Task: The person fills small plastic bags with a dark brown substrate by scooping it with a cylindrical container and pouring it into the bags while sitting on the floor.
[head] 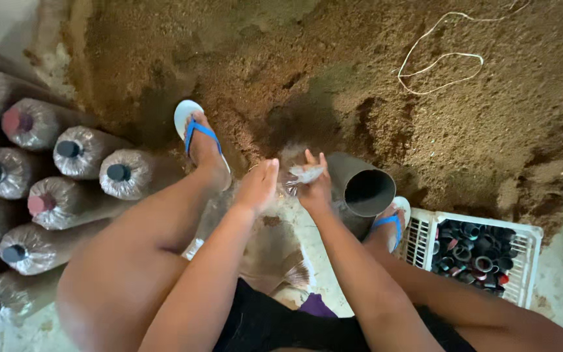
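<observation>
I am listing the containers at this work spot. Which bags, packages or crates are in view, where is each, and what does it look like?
Filled bags: stacked on their sides at far left, clear plastic cylinders of brown material, necks capped black or red.
Clear plastic bag: small, crumpled, held in the right hand, with the left hand beside it.
White crate: lower right, slatted plastic, holding black and red rings.
No labels, signs or screens.

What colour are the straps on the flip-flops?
Blue. The flip-flop straps are bright blue on white soles, clearest in the head view on the foot beside the left hand.

Stacked bags (47,189) lie left, crate (529,261) right, pipe (363,186) between.
</observation>
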